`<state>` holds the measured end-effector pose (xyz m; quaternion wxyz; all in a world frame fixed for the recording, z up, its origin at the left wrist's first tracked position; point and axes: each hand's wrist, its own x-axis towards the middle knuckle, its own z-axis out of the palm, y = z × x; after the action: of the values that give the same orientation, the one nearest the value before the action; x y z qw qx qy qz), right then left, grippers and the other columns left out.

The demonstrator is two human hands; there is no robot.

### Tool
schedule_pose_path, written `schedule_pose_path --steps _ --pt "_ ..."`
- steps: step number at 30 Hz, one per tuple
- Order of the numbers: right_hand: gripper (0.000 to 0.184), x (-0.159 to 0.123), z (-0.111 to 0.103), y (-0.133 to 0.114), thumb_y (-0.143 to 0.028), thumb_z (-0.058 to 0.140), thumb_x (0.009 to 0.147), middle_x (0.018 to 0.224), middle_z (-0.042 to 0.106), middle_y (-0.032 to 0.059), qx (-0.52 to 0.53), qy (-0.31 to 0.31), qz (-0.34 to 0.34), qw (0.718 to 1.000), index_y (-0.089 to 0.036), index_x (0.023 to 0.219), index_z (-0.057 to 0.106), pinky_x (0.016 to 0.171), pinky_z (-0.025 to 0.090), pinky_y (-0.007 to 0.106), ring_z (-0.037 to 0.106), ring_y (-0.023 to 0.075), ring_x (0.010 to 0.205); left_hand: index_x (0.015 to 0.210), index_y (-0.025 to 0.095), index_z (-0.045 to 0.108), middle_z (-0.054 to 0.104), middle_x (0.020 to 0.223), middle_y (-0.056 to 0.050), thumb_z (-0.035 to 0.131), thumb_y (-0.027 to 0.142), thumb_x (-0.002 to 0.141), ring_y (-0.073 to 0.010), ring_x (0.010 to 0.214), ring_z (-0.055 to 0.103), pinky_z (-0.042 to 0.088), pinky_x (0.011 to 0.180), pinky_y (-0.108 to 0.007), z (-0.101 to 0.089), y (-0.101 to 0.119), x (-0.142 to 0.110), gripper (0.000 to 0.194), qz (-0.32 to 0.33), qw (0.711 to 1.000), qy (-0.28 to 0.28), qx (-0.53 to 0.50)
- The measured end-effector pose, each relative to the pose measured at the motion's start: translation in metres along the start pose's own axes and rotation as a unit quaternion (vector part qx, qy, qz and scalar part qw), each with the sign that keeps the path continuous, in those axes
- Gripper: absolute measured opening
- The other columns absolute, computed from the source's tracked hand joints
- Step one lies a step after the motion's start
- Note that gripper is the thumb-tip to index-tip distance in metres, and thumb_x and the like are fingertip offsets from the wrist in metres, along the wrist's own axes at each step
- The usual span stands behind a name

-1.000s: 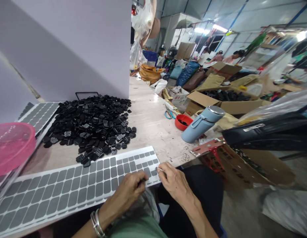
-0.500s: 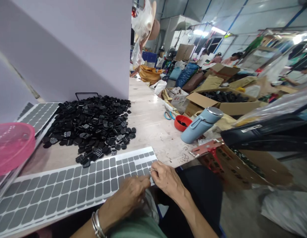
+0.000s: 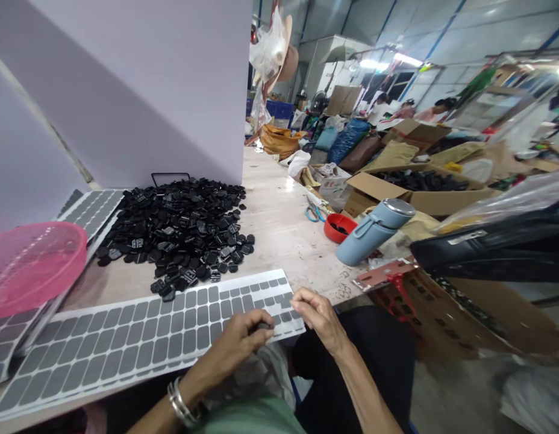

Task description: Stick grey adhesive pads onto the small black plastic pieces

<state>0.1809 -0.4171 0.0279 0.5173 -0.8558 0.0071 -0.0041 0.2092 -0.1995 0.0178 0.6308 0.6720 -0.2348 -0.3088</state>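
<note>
A long white sheet of grey rounded stickers (image 3: 139, 337) lies along the front of the table, with some bare white spots towards its right end. My left hand (image 3: 241, 337) is over the sheet's right part, its fingers curled round a small dark piece (image 3: 262, 326). Just past the sheet's right end, my right hand (image 3: 322, 319) is closed in a pinch, thumb against forefinger. Whatever those fingertips hold is too small to make out. A heap of small black plastic pieces (image 3: 184, 223) covers the table behind the sheet.
At the left, a pink plastic basket (image 3: 35, 265) stands over more sticker sheets (image 3: 96, 208). On the right edge are a blue flask (image 3: 374, 232), a red bowl (image 3: 336, 234) and blue-handled scissors (image 3: 314, 213). Beyond them stand cardboard boxes (image 3: 446, 202). People sit farther back.
My hands have moved apart; the left now shows a dark piece in its fingers. More bare white shows at the sheet's right end. The whole view has shifted slightly.
</note>
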Motion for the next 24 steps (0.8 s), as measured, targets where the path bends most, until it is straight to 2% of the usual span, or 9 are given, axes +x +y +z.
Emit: schedule_pose_path --steps 3,5,12,15,17,19,20,22,24 --pt "0.030 -0.008 0.004 0.007 -0.042 0.049 0.086 0.046 0.034 -0.0075 0.025 0.006 0.025 0.999 -0.020 0.065 0.048 0.044 0.027 0.022 0.033 0.0094 0.042 0.109 0.019 0.053 0.060 0.099 -0.004 0.072 0.030 0.073 -0.0040 0.051 0.045 0.034 0.043 -0.017 -0.007 -0.003 0.001 0.042 -0.060 0.984 0.020 -0.168" --pt "0.030 -0.012 0.008 0.012 -0.041 0.050 0.086 0.045 0.034 -0.0080 0.034 0.011 0.039 0.999 -0.020 0.066 0.049 0.043 0.026 0.022 0.032 0.0090 0.041 0.113 0.020 0.050 0.061 0.106 -0.006 0.076 0.024 0.066 -0.0039 0.050 0.049 0.037 0.041 -0.016 -0.009 -0.004 0.000 0.054 -0.077 0.970 0.028 -0.229" --pt "0.028 -0.024 0.013 0.012 -0.043 0.050 0.087 0.048 0.035 -0.0078 0.062 0.019 0.063 0.996 -0.019 0.073 0.053 0.045 0.026 0.022 0.032 0.0093 0.044 0.106 0.017 0.051 0.063 0.102 -0.009 0.073 0.016 0.067 -0.0097 0.059 0.062 0.044 0.045 -0.017 -0.009 -0.002 -0.010 0.044 -0.083 0.953 0.030 -0.290" --pt "0.027 -0.028 0.011 0.007 -0.043 0.050 0.087 0.049 0.035 -0.0075 0.071 0.013 0.071 0.995 -0.019 0.075 0.054 0.046 0.027 0.022 0.033 0.0100 0.046 0.103 0.018 0.053 0.064 0.101 -0.009 0.069 0.017 0.070 -0.0120 0.061 0.064 0.045 0.047 -0.018 -0.010 -0.003 -0.016 0.037 -0.089 0.954 -0.030 -0.285" --pt "0.026 -0.029 0.012 0.004 -0.043 0.050 0.086 0.050 0.034 -0.0073 0.071 0.008 0.077 0.995 -0.020 0.076 0.055 0.047 0.028 0.022 0.033 0.0103 0.046 0.105 0.020 0.055 0.065 0.097 -0.007 0.065 0.016 0.071 -0.0125 0.060 0.063 0.045 0.047 -0.020 -0.013 -0.008 -0.025 0.036 -0.130 0.955 -0.122 -0.235" --pt "0.025 -0.031 0.014 0.002 -0.043 0.050 0.086 0.052 0.034 -0.0070 0.072 -0.010 0.081 0.994 -0.020 0.076 0.055 0.047 0.028 0.022 0.033 0.0102 0.047 0.103 0.022 0.060 0.065 0.087 -0.004 0.062 0.014 0.069 -0.0131 0.058 0.060 0.043 0.048 -0.021 -0.014 -0.022 -0.037 0.035 -0.156 0.965 -0.182 -0.102" --pt "0.025 -0.031 0.016 0.002 -0.043 0.050 0.086 0.053 0.035 -0.0068 0.073 -0.021 0.081 0.994 -0.020 0.077 0.055 0.047 0.028 0.022 0.033 0.0101 0.047 0.099 0.023 0.063 0.064 0.081 -0.003 0.060 0.013 0.068 -0.0143 0.058 0.058 0.042 0.049 -0.023 -0.014 -0.031 -0.044 0.033 -0.153 0.973 -0.173 -0.009" --pt "0.025 -0.032 0.019 0.003 -0.043 0.050 0.086 0.056 0.035 -0.0063 0.070 -0.040 0.079 0.994 -0.020 0.077 0.056 0.047 0.029 0.022 0.033 0.0100 0.047 0.089 0.023 0.067 0.062 0.073 -0.003 0.058 0.013 0.067 -0.0184 0.063 0.058 0.041 0.053 -0.026 -0.014 -0.053 -0.059 0.026 -0.118 0.976 -0.082 0.162" --pt "0.026 -0.032 0.023 0.006 -0.043 0.051 0.086 0.058 0.037 -0.0055 0.054 -0.047 0.072 0.995 -0.020 0.077 0.057 0.046 0.029 0.022 0.034 0.0100 0.048 0.082 0.025 0.069 0.063 0.071 -0.004 0.058 0.015 0.067 -0.0212 0.067 0.058 0.041 0.058 -0.029 -0.013 -0.069 -0.072 0.021 -0.096 0.971 0.010 0.220"
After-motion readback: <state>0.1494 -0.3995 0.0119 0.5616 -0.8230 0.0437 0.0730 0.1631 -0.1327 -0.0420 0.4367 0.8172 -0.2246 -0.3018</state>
